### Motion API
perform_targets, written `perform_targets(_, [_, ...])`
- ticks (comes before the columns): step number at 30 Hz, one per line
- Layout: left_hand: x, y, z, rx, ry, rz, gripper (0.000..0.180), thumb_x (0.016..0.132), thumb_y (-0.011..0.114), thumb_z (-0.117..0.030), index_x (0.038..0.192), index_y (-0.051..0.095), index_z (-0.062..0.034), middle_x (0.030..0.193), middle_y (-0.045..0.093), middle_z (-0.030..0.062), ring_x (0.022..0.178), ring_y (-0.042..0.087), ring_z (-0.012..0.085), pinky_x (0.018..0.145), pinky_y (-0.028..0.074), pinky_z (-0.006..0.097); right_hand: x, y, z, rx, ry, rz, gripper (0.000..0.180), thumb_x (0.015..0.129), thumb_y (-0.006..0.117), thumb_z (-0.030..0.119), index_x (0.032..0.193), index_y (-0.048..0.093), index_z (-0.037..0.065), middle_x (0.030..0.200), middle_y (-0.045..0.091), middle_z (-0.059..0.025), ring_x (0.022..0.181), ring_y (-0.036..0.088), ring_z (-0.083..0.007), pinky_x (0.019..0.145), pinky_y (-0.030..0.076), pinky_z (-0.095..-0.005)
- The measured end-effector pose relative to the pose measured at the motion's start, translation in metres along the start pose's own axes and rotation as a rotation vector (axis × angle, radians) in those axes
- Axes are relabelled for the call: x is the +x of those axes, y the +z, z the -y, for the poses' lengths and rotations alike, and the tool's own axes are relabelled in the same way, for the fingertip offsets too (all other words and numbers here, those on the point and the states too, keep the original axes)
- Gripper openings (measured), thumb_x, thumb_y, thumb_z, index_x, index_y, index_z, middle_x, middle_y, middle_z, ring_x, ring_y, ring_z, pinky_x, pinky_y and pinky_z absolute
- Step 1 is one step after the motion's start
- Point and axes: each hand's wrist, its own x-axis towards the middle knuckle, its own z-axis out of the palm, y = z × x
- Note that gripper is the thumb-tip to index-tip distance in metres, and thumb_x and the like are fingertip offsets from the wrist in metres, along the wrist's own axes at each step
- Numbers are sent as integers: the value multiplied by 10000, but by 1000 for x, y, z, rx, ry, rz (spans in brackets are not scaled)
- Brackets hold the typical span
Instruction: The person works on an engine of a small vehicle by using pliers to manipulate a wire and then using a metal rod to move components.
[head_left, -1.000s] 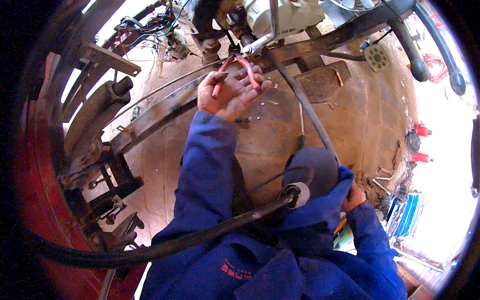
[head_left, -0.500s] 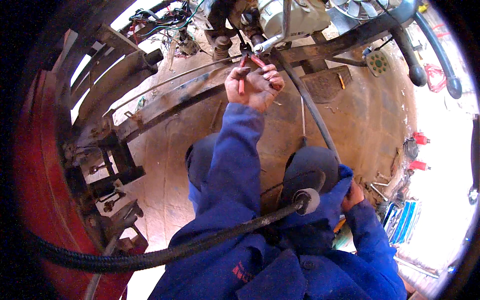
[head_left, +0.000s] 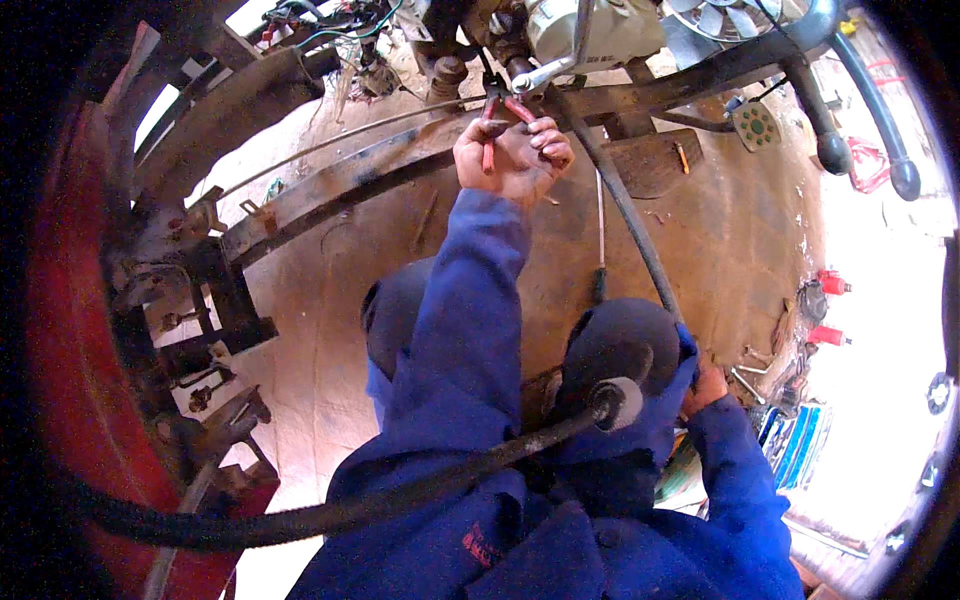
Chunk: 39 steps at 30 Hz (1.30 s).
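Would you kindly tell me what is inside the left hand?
The left hand holds red-handled pliers. The left handle shows above and below the thumb; the right handle shows mainly above the curled fingers, which cover much of its lower part.

I find the pliers' grips [head_left: 519, 109] plastic-looking, my sleeve [head_left: 465, 275] matt cloth, the frame rail [head_left: 350, 190] dull, rough metal.

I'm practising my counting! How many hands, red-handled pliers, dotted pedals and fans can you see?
Hands: 2 (left hand, right hand)
Red-handled pliers: 1
Dotted pedal: 1
Fan: 1
Total: 5
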Motion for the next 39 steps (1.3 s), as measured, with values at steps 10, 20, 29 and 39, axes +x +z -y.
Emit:
perform_targets(10, [10, -9, 3, 53, -24, -61, 329, 641, 501, -240, 909, 614, -88, 780, 400, 56, 684, 385, 175, 665, 340, 312, 11, -3, 8, -51, -97, 19, 433, 793, 604, 226, 1174, 483, 58, 919, 621, -265, 835, 597, -459, 720, 470, -509])
perform_targets(20, [30, -5, 21, 376, 61, -459, 81, 716, 477, -157, 669, 429, -112, 665, 395, 65, 594, 392, 184, 555, 334, 335, 13, 7, -16, -126, -188, 51, 509, 836, 554, 256, 1315, 431, 136, 1098, 607, -201, 858, 626, -408, 739, 496, -490])
perform_targets(29, [-9, -10, 14, -96, -52, 59, 145, 725, 479, -219, 774, 461, -85, 740, 394, 60, 641, 376, 167, 610, 338, 311, 15, -4, 5, -66, -103, 47, 515, 829, 595, 272, 1307, 439, 159, 1122, 602, -217, 960, 603, -422, 790, 493, -477])
perform_targets(39, [10, -22, 13, 144, 24, -182, 237, 668, 487, -209, 822, 386, -59, 758, 394, 58, 647, 376, 169, 604, 315, 305, 15, -3, -4, -104, -28, 95, 467, 807, 623, 291, 1230, 481, 153, 996, 636, -238, 921, 594, -456, 773, 476, -507])
